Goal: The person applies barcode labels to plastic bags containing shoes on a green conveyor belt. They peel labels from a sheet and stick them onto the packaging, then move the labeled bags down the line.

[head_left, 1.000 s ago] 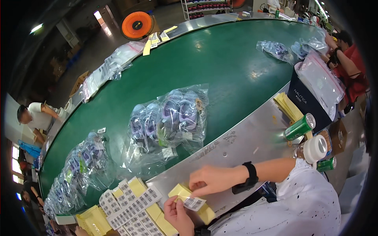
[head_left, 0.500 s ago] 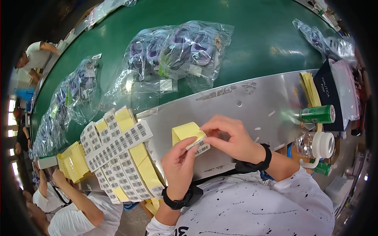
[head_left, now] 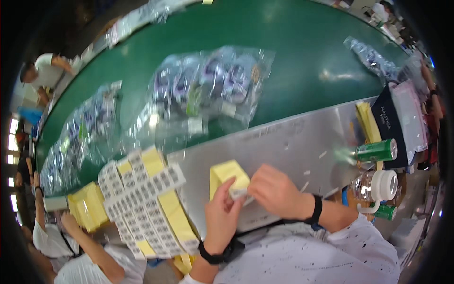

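In the head view, both hands meet over the near edge of the metal counter [head_left: 293,142]. The left hand [head_left: 222,215] comes up from the lower edge with a dark band at the wrist, its fingers curled narrow around a small white label [head_left: 238,193]. The right hand [head_left: 274,191], with a black watch on its wrist, reaches in from the right and pinches the same label from the other side, so the label sits between the two hands. Just behind the fingers, touching or nearly touching them, lies a yellow backing sheet [head_left: 228,173] on the counter.

To the left, sheets of white labels [head_left: 142,194] on yellow backing fan out over the counter's near left end. Beyond the counter runs a green conveyor belt [head_left: 293,66] carrying clear plastic bags of goods [head_left: 210,87]. At the right stand a green can [head_left: 377,150] and a clear bottle with a white cap [head_left: 376,185]. Another person's arm [head_left: 90,244] shows at the lower left.
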`<state>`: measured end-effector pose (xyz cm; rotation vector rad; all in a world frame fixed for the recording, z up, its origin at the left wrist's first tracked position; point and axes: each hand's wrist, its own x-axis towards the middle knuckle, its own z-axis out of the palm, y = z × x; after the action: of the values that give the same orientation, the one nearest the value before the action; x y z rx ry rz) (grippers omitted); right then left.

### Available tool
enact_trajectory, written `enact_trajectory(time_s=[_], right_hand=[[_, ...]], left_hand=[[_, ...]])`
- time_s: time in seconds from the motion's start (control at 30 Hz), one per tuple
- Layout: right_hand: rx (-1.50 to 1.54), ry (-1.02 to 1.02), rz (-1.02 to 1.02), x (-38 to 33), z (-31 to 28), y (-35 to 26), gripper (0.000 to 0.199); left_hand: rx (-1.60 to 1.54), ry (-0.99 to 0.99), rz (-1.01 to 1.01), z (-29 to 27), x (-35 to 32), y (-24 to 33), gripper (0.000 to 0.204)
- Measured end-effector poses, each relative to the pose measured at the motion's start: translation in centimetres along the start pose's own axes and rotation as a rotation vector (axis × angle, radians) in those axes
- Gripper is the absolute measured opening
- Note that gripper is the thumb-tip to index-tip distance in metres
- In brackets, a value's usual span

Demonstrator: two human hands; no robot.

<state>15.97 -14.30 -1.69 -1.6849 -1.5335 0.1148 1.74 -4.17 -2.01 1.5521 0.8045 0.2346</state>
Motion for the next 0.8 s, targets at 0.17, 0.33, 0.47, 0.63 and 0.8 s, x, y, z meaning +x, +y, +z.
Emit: enact_trajectory(time_s=[0.17, 0.33, 0.47, 0.63, 0.8], right_hand=[[0.280, 0.071, 0.129, 3.2, -4.7, 0.1, 0.005], [0.629, 0.445, 0.518, 11.2, -11.4, 13.8, 0.010], [0.588, 0.336, 0.879, 15.7, -13.9, 22.2, 0.023], [0.624, 0.188, 1.129, 18.2, -12.5, 26.1, 0.025], [0.656, 0.170, 1.201, 18.9, -10.7, 27.5, 0.024]], left_hand=[[-0.025, 0.089, -0.034, -1.1, 0.4, -1.4, 0.047], [-0.125, 0.200, 0.093, 0.0, 0.8, -0.3, 0.043], [-0.036, 0.186, 0.143, 0.1, 0.9, -1.6, 0.042], [-0.034, 0.115, 0.092, 0.1, 0.5, -1.1, 0.040], [-0.038, 0.117, 0.121, 0.3, 0.5, -1.3, 0.039]])
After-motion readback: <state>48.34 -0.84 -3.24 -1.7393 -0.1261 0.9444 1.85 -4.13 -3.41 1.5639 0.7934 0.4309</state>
